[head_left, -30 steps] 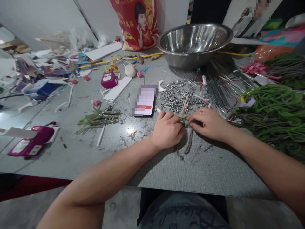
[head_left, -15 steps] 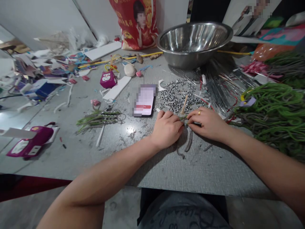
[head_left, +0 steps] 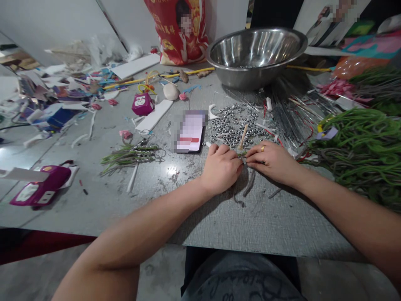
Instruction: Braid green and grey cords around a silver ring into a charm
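My left hand [head_left: 222, 169] is closed, its curled fingers meeting my right hand [head_left: 271, 163] over the table. Between the fingertips shows a short bit of green and grey cord [head_left: 241, 154], which both hands pinch; most of it is hidden. A ring sits on one finger of the right hand. Grey cord pieces [head_left: 249, 184] lie just below the hands. A thin wooden stick [head_left: 243, 136] points up beyond the fingertips, beside many scattered silver metal rings [head_left: 232, 121]. Left of my left hand lies a phone [head_left: 190, 129] with a lit screen.
A steel basin [head_left: 257, 77] stands at the back. To the right is a heap of green and grey cords [head_left: 354, 154] near thin metal wires [head_left: 288, 121]. A bundle of corded pieces [head_left: 128, 156] and a purple device [head_left: 42, 186] lie left. A red bag [head_left: 169, 37] stands behind.
Both hands stay together at nearly the same spot, with only slight shifts of the fingers. The right fingertips draw a little closer to the left hand.
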`<state>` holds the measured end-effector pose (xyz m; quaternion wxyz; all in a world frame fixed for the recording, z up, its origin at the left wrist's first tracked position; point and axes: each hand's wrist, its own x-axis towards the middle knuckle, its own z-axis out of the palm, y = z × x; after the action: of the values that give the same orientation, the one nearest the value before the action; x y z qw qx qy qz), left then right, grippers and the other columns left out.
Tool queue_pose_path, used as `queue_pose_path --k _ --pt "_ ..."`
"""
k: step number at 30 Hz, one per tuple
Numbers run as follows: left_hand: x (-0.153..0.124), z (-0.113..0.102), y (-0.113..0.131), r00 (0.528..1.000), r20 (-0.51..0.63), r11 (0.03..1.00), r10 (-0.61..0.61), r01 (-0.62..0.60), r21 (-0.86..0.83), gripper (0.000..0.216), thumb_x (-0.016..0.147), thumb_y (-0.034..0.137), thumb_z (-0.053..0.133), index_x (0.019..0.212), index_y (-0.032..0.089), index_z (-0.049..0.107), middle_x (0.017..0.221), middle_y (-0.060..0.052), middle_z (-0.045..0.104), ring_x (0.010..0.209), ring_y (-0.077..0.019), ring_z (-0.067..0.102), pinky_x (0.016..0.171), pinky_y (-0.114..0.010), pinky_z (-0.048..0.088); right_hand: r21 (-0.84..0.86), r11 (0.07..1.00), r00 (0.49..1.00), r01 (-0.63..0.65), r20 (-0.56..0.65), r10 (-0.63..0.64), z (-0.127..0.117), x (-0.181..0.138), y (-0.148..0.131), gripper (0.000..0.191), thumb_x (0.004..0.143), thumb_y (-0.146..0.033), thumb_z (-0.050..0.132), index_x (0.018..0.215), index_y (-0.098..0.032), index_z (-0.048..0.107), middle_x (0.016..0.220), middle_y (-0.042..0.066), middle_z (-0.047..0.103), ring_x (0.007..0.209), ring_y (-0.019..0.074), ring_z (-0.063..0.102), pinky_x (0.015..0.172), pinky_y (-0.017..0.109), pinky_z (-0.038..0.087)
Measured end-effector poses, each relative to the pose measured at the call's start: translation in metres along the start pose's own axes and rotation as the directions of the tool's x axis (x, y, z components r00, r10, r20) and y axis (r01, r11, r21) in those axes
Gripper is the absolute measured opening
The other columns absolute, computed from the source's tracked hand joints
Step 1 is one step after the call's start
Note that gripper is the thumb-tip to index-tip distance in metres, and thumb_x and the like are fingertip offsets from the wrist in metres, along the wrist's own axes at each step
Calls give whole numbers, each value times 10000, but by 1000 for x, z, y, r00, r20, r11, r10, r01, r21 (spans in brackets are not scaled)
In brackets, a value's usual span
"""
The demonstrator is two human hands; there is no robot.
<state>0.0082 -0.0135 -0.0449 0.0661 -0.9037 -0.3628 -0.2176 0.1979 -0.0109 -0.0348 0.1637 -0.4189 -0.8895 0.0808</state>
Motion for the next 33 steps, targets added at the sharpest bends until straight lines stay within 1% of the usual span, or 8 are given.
queue_pose_path --k 8,11,14,17,22,27,31,33 --pt "2 1 -1 999 18 999 -39 39 -38 203 838 255 529 684 220 658 697 4 658 800 -201 499 727 -368 283 7 1000 1000 -2 8 1 -1 0 -1 161 814 -197 567 786 -217 724 850 44 715 852 209 595 752 367 462" --pt "1 1 -2 999 16 997 -52 53 -52 163 821 263 556 705 233 668 702 9 657 802 -202 499 727 -367 280 38 999 1000 -14 10 14 -2 0 -2 138 802 -234 588 863 -206 708 904 50 705 895 219 596 809 394 458" --pt "1 0 -2 998 24 996 -63 64 -61 136 810 266 574 727 240 679 719 10 662 813 -205 501 733 -370 280 71 997 999 -27 21 25 -2 -1 -4 177 779 -266 616 934 -219 685 958 48 689 934 221 592 844 403 451" --pt "2 0 -1 997 33 995 -70 72 -71 140 811 269 575 725 243 682 734 12 667 824 -207 505 742 -376 280 55 998 999 -39 37 37 -2 0 -6 159 790 -244 589 913 -213 685 951 55 686 925 225 590 834 407 455" --pt "1 0 -1 995 44 990 -90 94 -103 120 804 266 583 752 252 691 778 9 663 844 -202 506 758 -376 286 45 998 999 -32 24 31 -2 0 -8 156 798 -205 549 879 -206 683 930 55 685 913 218 594 834 397 461" --pt "0 -5 -3 984 88 969 -152 166 -181 109 787 282 592 781 263 699 862 3 647 858 -193 502 770 -367 309 49 999 1000 -21 23 20 -1 0 -7 146 792 -217 555 868 -208 680 927 55 688 916 222 598 835 403 457" --pt "0 -11 -7 964 143 926 -224 256 -279 113 771 251 592 774 256 705 871 2 647 845 -182 518 774 -362 336 86 996 999 -24 29 22 -2 0 -7 137 792 -228 556 865 -194 667 933 64 689 925 225 600 851 404 451" --pt "1 -14 -9 951 171 903 -256 299 -310 115 766 237 591 761 248 705 867 1 648 843 -180 527 777 -365 346 123 991 999 -46 17 44 -6 -1 -5 138 789 -234 556 878 -195 654 934 63 689 916 219 607 837 386 456"
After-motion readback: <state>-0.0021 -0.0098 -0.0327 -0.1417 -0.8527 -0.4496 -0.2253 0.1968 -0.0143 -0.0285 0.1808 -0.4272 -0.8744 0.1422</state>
